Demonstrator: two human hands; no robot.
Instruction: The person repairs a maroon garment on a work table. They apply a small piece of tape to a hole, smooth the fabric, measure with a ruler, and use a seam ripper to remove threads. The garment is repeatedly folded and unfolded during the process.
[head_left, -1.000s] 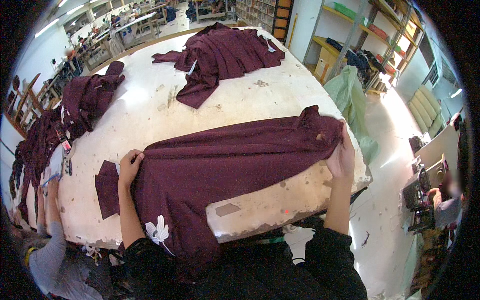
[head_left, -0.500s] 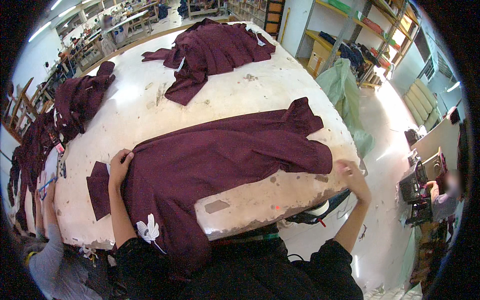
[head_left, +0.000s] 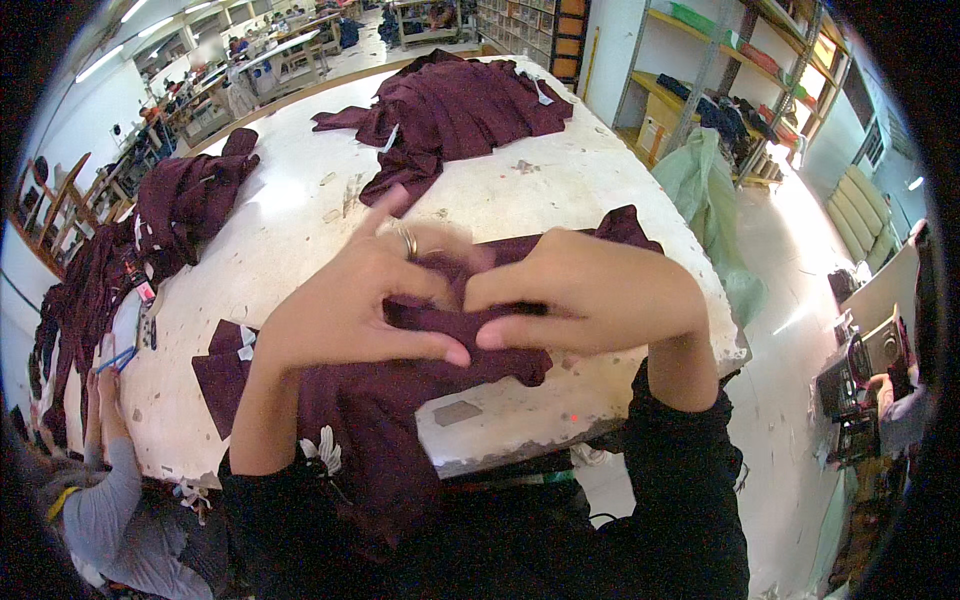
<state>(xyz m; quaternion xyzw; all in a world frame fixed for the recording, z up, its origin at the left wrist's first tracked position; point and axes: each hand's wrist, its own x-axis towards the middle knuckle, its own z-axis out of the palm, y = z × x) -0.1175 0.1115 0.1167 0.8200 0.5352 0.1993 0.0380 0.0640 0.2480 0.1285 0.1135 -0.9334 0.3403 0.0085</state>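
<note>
A dark maroon garment (head_left: pixel 400 400) lies across the near edge of a worn white table (head_left: pixel 300 230) and hangs over it toward me. My left hand (head_left: pixel 350 300), with a ring on one finger, and my right hand (head_left: pixel 590 295) are raised close to the camera, fingertips almost meeting. Both pinch a bunched fold of the maroon garment between them. A small white print shows on the hanging part of the cloth.
A heap of maroon garments (head_left: pixel 450 110) lies at the table's far side, another pile (head_left: pixel 180 200) at the left. A person in grey (head_left: pixel 110 500) works at the lower left. Shelving (head_left: pixel 740 90) and a green bag (head_left: pixel 710 190) stand on the right.
My hands were spread wide apart at the garment's two ends. They have come together in the middle and lifted a fold of the cloth toward the camera.
</note>
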